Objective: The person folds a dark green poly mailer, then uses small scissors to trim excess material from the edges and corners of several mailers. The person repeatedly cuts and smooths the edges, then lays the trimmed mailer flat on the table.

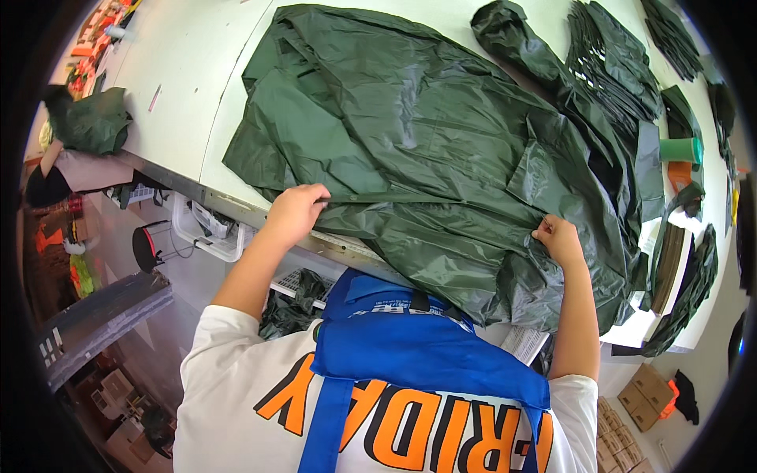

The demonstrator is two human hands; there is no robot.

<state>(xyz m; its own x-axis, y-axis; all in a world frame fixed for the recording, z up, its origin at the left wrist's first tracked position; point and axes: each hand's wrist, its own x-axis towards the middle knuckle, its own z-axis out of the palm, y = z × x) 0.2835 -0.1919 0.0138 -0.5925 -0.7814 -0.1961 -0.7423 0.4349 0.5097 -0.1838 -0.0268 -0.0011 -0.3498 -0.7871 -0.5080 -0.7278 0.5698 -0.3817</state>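
Note:
A dark green, glossy raincoat lies spread over the white table, its lower part hanging past the near edge. With thumb and fingers closed, my left hand pinches the fabric at the left end of a long straight fold. My right hand grips the same garment farther right, fingertips pressed together on the cloth. Between the two hands the fold runs almost straight. A sleeve-like length of green fabric stretches up toward the far right. Wrinkles and overlapping layers hide part of the raincoat.
Stacked dark green pieces lie at the far right, near a green thread cone. Another person's arm touches green fabric at the left. A white basket sits below the table edge; cartons stand at lower right.

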